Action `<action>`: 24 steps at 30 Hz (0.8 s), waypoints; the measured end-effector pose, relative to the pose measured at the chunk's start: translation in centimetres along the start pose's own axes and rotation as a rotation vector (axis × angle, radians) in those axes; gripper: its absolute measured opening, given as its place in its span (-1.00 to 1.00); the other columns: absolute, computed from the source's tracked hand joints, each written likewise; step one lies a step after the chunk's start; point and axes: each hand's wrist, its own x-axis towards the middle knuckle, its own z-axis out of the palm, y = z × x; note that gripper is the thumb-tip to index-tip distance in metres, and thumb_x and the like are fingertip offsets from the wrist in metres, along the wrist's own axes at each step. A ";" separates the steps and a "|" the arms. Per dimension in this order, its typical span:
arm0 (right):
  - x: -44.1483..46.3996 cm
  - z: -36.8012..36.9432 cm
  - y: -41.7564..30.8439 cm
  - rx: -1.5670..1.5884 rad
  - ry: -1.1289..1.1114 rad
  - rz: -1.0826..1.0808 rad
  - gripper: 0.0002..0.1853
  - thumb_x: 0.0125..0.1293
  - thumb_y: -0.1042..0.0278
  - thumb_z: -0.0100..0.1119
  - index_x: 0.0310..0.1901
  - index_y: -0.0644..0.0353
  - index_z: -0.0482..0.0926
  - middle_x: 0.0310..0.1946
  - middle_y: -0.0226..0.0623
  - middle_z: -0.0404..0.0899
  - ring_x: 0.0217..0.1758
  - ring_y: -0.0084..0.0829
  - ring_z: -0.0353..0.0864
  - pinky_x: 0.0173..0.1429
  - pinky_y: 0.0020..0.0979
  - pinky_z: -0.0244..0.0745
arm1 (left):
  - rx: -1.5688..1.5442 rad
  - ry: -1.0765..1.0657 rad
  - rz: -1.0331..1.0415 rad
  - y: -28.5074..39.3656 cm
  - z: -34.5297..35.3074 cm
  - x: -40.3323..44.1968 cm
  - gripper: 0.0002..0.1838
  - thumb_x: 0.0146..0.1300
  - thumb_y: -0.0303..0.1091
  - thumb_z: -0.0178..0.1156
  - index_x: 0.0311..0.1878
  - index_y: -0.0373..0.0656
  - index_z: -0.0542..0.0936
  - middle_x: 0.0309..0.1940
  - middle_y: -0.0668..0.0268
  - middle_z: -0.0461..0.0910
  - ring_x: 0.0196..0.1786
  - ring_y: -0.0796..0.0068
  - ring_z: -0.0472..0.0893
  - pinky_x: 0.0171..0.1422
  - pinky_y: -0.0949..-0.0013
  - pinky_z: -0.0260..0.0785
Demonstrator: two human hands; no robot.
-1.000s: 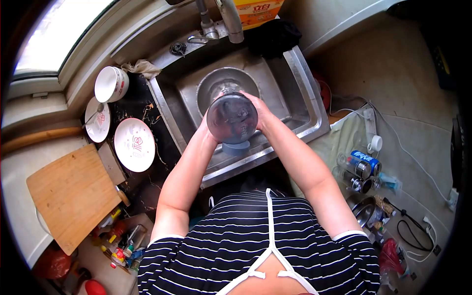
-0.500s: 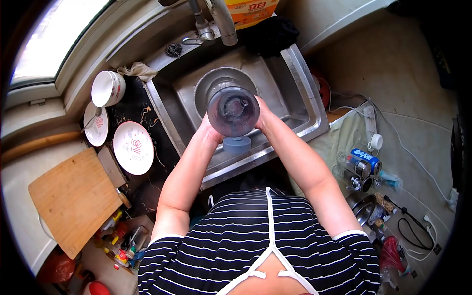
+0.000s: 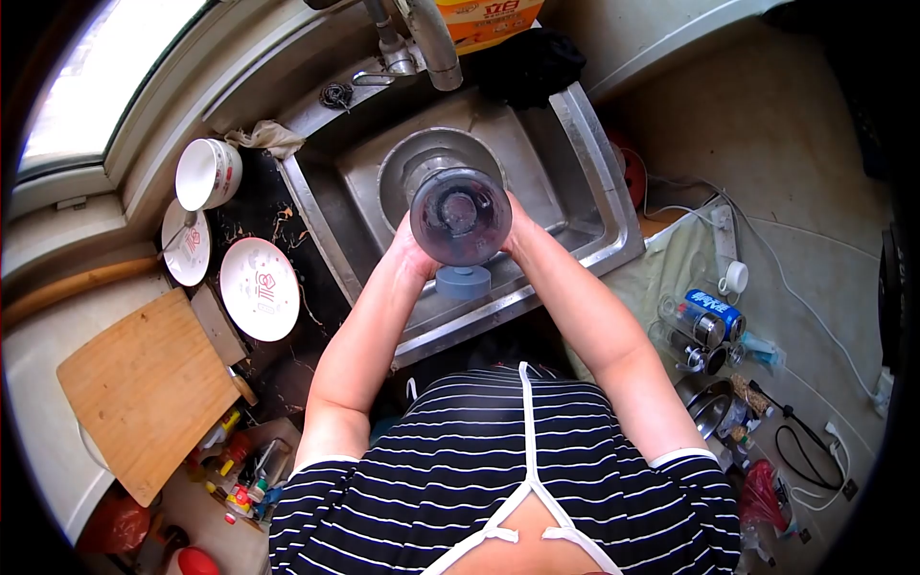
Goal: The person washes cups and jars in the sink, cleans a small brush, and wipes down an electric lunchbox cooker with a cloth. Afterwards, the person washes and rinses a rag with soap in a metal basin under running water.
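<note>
Perhaps purplish-grey container (image 3: pixel 462 238); black shirt (image 3: pixel 460 450), white stripes.

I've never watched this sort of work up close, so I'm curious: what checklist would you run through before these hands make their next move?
1. Left hand against the dark see-through container: ok.
2. Right hand on its opposite side: ok.
3. Finger grip secure: cannot tell, the container hides most fingers.
4. Metal basin inside the sink: ok.
5. Blue-grey round piece apart from the container: cannot tell, they overlap in view.
6. Large plate clear of both hands: ok, left of the sink.
</note>
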 end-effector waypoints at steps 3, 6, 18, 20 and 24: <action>-2.0 1.2 -0.7 0.038 0.006 0.022 -0.66 0.47 0.07 -0.11 -0.13 0.12 0.60 -0.23 -0.32 0.67 -0.23 -0.49 0.66 -0.16 -0.36 0.61 | -0.303 -0.086 -0.095 -0.2 2.6 -1.4 -0.49 0.30 0.08 0.14 0.03 -0.21 0.56 -0.07 0.07 0.62 -0.09 0.08 0.65 0.03 -0.03 0.57; -0.9 0.7 -0.6 -0.002 0.021 -0.056 -0.66 0.46 0.07 -0.06 -0.18 0.14 0.60 -0.30 -0.38 0.64 -0.29 -0.54 0.60 -0.17 -0.42 0.53 | -0.008 0.061 -0.106 -0.5 4.8 -3.3 -0.58 0.38 -0.02 0.06 -0.02 -0.21 0.59 -0.13 0.13 0.66 -0.07 0.22 0.65 0.14 0.06 0.51; -7.6 -3.3 -3.0 -0.441 0.358 -0.388 -0.68 0.44 0.06 0.02 -0.14 0.18 0.56 -0.30 -0.42 0.59 -0.28 -0.57 0.59 -0.25 -0.51 0.46 | 0.163 -0.045 0.010 2.8 0.7 -2.4 -0.56 0.28 0.04 0.11 -0.08 -0.17 0.57 -0.17 0.19 0.64 -0.12 0.25 0.63 -0.06 0.17 0.55; -9.5 -4.7 -3.0 -0.426 0.377 -0.376 -0.70 0.44 0.11 0.04 -0.15 0.20 0.56 -0.31 -0.41 0.60 -0.29 -0.57 0.59 -0.24 -0.52 0.46 | 0.180 0.348 0.122 2.7 -3.2 1.3 -0.53 0.25 0.11 0.11 -0.10 -0.14 0.62 -0.17 0.20 0.65 -0.17 0.21 0.63 -0.02 0.08 0.52; -14.0 -6.7 -2.9 -0.433 0.432 -0.470 -0.73 0.44 0.15 0.06 -0.16 0.20 0.56 -0.31 -0.39 0.60 -0.32 -0.58 0.58 -0.24 -0.56 0.47 | 0.276 -0.019 0.146 0.6 2.6 -3.4 -0.46 0.21 0.14 0.15 0.02 -0.14 0.56 -0.15 0.16 0.64 -0.15 0.22 0.64 -0.05 0.16 0.53</action>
